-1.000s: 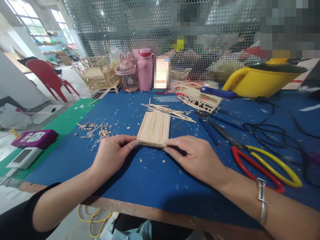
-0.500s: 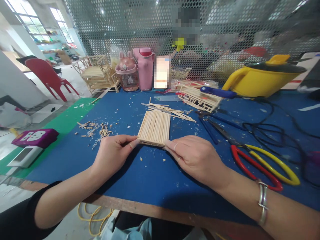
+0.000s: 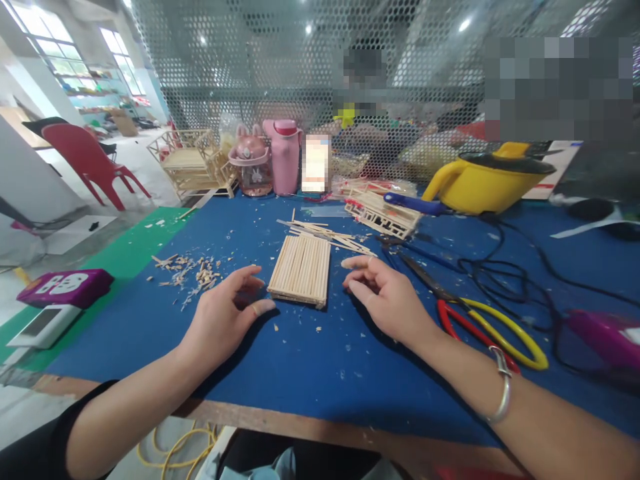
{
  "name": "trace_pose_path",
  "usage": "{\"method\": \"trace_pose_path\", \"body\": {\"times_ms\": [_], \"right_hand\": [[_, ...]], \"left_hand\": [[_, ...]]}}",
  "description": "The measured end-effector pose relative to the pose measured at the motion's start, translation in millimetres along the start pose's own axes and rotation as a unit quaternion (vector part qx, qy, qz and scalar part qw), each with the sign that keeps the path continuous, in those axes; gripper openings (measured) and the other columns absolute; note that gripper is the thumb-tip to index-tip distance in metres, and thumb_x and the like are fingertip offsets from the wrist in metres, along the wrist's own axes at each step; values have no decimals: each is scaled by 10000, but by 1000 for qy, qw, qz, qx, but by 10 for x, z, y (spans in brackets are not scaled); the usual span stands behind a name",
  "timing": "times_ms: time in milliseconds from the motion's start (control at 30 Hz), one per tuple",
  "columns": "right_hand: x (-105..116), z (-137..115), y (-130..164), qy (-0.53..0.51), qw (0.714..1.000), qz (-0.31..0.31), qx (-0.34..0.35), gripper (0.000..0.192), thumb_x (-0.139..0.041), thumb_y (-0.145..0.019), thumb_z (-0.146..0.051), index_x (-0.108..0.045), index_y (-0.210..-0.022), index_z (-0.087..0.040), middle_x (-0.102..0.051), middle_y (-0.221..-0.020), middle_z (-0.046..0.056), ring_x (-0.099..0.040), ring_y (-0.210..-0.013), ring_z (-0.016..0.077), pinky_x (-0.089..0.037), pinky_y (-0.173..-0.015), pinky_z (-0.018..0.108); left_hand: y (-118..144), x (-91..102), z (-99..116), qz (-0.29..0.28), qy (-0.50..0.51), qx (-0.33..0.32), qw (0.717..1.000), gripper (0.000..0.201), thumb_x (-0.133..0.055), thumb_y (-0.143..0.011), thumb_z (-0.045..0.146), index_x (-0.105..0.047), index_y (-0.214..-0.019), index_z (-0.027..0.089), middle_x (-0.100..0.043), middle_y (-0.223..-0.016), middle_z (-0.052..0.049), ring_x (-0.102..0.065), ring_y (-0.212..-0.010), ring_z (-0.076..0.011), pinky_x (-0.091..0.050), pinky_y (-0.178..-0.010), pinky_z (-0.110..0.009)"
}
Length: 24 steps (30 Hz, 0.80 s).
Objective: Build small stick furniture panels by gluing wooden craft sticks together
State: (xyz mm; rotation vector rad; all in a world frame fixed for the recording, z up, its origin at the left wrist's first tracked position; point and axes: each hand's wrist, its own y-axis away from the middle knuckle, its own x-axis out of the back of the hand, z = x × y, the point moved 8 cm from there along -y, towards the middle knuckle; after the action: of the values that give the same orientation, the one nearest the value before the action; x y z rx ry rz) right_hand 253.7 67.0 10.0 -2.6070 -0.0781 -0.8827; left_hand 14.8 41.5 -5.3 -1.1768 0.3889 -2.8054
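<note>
A small flat panel of pale round wooden sticks (image 3: 300, 270), laid side by side, rests on the blue tabletop between my hands. My left hand (image 3: 227, 310) is just left of its near corner, thumb and fingers apart, holding nothing. To the panel's right, my right hand (image 3: 383, 293) hovers with fingers loosely curled and apart, also holding nothing. Behind the panel lie loose thin sticks (image 3: 335, 237). Scissors with red and yellow handles (image 3: 480, 327) lie beside my right forearm.
Stick scraps (image 3: 200, 270) lie left. A stick-built frame (image 3: 385, 213), pink bottle (image 3: 285, 157), rabbit-eared jar (image 3: 253, 167) and yellow pot (image 3: 487, 183) stand at the back before a perforated metal screen (image 3: 240, 73). A black cable (image 3: 525, 267) coils at right; a purple box (image 3: 65, 287) sits left.
Both hands have let go of the stick panel and drawn apart, left hand to the left, right hand to the right. The panel stays on the table. The camera view has shifted slightly.
</note>
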Motion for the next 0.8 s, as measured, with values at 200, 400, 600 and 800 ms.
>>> {"method": "trace_pose_path", "body": {"times_ms": [200, 400, 600, 800], "right_hand": [[-58, -94, -98, 156, 984, -57, 65, 194, -512, -765, -122, -628, -908, -180, -681, -925, 64, -628, -867, 194, -486, -814, 370], [-67, 32, -527, 150, 986, -62, 37, 461, -463, -712, -4, -543, -1144, -144, -678, -1040, 123, -639, -956, 210, -483, -866, 399], [-281, 53, -801, 93, 988, -107, 67, 522, -459, -680, 37, -553, -1142, -187, -704, -1034, 73, -656, -936, 179, -504, -833, 340], [-72, -108, -422, 7, 991, -136, 10, 416, -543, -752, -111, -506, -1159, -190, -687, -906, 41, -657, -772, 151, -526, -726, 305]], "left_hand": [[-74, -162, 159, -84, -4, -59, 995, 490, -579, -790, 245, -449, -1261, 216, -677, -1096, -56, -633, -998, -209, -496, -863, -345], [-152, -173, 189, -98, 20, -66, 993, 477, -497, -790, 176, -464, -1265, 208, -686, -1077, -52, -649, -938, -205, -500, -820, -334], [-221, -85, 106, -74, 50, -48, 995, 496, -479, -794, 181, -440, -1288, 208, -698, -1066, -57, -656, -839, -201, -495, -809, -351], [-415, 63, 80, -101, 170, -30, 980, 523, -515, -812, 264, -409, -1314, 157, -707, -1042, -72, -655, -935, -194, -481, -856, -348]]}}
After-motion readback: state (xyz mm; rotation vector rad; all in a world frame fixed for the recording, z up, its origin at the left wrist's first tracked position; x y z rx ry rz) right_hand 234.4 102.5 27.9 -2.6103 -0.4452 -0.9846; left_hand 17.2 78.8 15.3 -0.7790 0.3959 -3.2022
